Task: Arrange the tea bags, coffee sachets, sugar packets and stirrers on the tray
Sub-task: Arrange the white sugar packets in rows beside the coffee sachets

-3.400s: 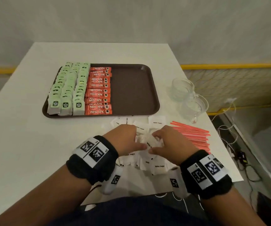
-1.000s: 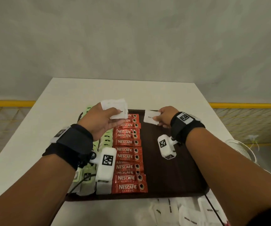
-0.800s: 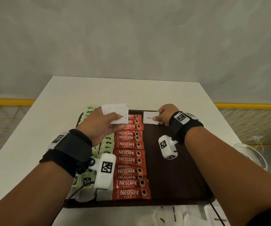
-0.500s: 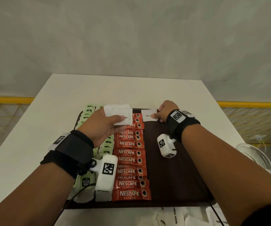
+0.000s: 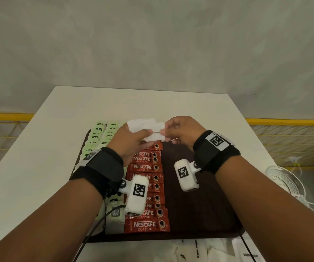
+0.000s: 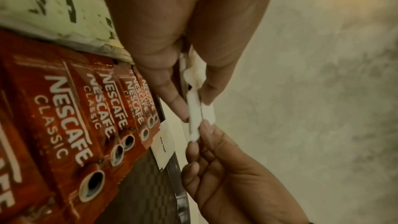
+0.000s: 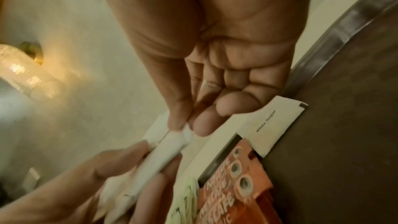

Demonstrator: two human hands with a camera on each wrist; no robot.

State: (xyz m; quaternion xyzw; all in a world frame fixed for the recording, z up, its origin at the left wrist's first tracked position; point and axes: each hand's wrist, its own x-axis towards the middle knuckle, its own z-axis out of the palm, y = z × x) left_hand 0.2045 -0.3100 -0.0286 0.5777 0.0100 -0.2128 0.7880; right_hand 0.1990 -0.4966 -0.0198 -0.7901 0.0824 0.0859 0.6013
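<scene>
Sugar packets sit bunched in your left hand above the tray's far rim; your right hand pinches the top one's right end, long axis crosswise. Right of the coffee sachets, the tray lies bare.

Your left hand is gripping a stack of white sugar packets above the far end of the brown tray, while your right hand is pinching one packet's edge; green tea bags and red coffee sachets are lying in rows.
</scene>
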